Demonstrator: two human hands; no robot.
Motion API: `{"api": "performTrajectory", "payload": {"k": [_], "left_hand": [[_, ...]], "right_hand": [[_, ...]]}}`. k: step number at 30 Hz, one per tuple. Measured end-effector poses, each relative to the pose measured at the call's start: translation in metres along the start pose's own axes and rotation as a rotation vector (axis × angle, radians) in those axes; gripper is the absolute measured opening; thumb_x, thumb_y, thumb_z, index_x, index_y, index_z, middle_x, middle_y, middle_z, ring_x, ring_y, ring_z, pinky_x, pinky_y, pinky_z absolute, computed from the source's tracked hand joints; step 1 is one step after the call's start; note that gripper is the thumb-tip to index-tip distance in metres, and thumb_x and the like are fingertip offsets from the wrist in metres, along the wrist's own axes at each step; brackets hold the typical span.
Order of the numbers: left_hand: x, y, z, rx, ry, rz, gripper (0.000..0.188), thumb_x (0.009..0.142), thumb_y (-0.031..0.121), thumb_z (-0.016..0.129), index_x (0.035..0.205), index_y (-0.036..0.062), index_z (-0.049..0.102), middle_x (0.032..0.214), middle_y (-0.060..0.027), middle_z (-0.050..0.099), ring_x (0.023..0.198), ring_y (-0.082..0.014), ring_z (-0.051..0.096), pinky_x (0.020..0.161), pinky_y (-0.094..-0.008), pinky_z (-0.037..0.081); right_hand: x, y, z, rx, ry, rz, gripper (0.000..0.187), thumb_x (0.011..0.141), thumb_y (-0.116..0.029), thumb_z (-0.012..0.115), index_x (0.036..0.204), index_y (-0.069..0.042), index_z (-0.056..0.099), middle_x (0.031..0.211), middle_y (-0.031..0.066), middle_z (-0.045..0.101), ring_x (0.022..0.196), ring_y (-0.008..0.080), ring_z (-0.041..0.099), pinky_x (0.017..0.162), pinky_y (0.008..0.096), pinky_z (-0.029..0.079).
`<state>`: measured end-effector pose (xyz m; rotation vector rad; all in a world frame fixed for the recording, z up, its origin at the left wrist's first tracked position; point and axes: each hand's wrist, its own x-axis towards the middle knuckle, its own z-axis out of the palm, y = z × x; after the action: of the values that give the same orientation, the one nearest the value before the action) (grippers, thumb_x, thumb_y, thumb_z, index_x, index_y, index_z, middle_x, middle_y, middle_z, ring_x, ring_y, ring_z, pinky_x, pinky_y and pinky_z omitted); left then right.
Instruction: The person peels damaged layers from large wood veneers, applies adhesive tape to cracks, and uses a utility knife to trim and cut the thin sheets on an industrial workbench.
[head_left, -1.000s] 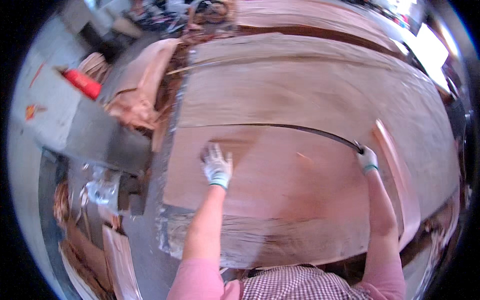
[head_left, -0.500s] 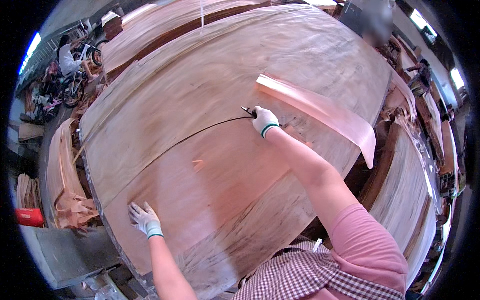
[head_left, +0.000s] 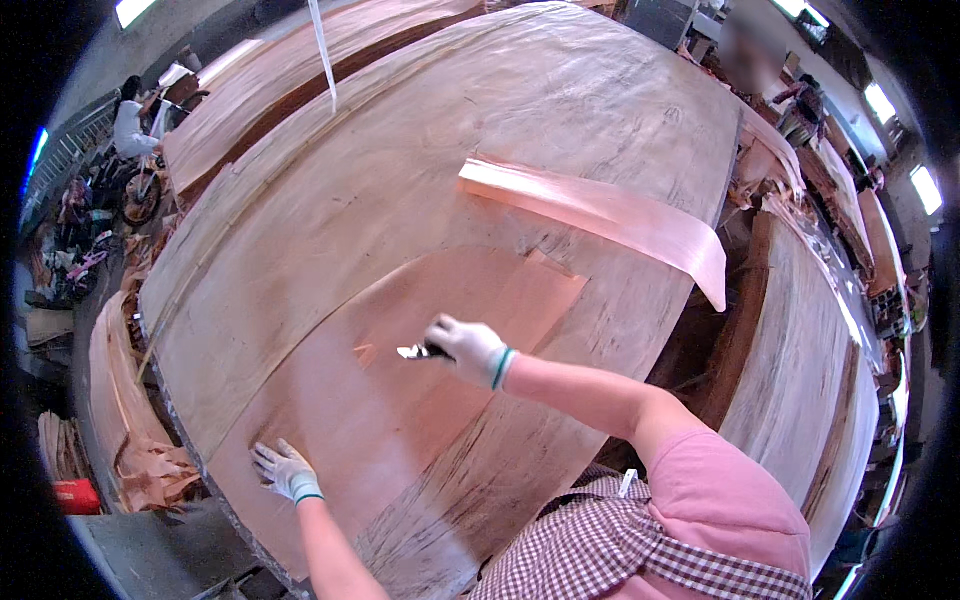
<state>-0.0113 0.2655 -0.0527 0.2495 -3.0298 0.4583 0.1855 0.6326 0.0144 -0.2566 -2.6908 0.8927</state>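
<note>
From the head view, the left hand (head_left: 285, 471) is pressing flat, fingers spread, on the reddish veneer sheet (head_left: 400, 390) near the near-left edge of the veneer stack (head_left: 560, 130), apparently pinning it. The right hand (head_left: 468, 350) is gripping a small blade (head_left: 412, 352) over the sheet's middle.

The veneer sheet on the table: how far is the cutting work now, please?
Done: a curved cut line already runs across the reddish veneer sheet, and a loose strip lies aside. In hand: the right hand holds a small blade on the sheet while the left hand presses its near edge flat. Left: the cut piece remains on the table.
</note>
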Motion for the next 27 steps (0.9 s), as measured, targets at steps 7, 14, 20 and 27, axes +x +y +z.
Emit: {"api": "performTrajectory", "payload": {"k": [7, 14, 20, 27], "left_hand": [[0.003, 0.012, -0.029, -0.108, 0.003, 0.1, 0.063, 0.094, 0.052, 0.036, 0.142, 0.0114, 0.035, 0.148, -0.0072, 0.032, 0.133, -0.0283, 0.034, 0.105, -0.052, 0.03], [0.017, -0.023, -0.049, -0.22, -0.172, 0.223, 0.059, 0.092, 0.051, 0.04, 0.137, 0.0129, 0.043, 0.143, -0.0098, 0.037, 0.127, -0.0305, 0.04, 0.104, -0.048, 0.033], [0.037, -0.034, -0.067, -0.33, -0.276, 0.288, 0.055, 0.087, 0.043, 0.05, 0.13, 0.0081, 0.049, 0.134, -0.0143, 0.048, 0.12, -0.0347, 0.047, 0.099, -0.0463, 0.039], [0.038, 0.049, -0.172, -1.107, 0.246, 0.61, 0.024, 0.082, 0.011, 0.058, 0.101, -0.0017, 0.066, 0.102, -0.0206, 0.066, 0.098, -0.0334, 0.063, 0.087, -0.0381, 0.049]], "right_hand": [[0.015, 0.021, 0.006, 0.921, 0.296, 0.339, 0.016, 0.09, -0.012, 0.059, 0.1, -0.001, 0.062, 0.081, 0.0025, 0.063, 0.072, 0.0123, 0.057, 0.07, 0.0245, 0.048], [0.134, -0.056, -0.163, 1.004, 0.793, 0.289, 0.033, 0.087, -0.02, 0.066, 0.116, -0.005, 0.062, 0.074, -0.0031, 0.059, 0.055, 0.0037, 0.048, 0.045, 0.0185, 0.036], [0.214, -0.087, -0.248, 1.108, 0.719, 0.05, 0.013, 0.083, -0.014, 0.069, 0.094, -0.006, 0.065, 0.067, -0.0015, 0.058, 0.051, 0.006, 0.048, 0.045, 0.0213, 0.036], [0.188, -0.064, -0.172, 0.737, 0.508, 0.102, 0.006, 0.08, -0.006, 0.061, 0.086, -0.008, 0.061, 0.067, -0.0021, 0.055, 0.055, 0.0072, 0.048, 0.047, 0.023, 0.037]]}}
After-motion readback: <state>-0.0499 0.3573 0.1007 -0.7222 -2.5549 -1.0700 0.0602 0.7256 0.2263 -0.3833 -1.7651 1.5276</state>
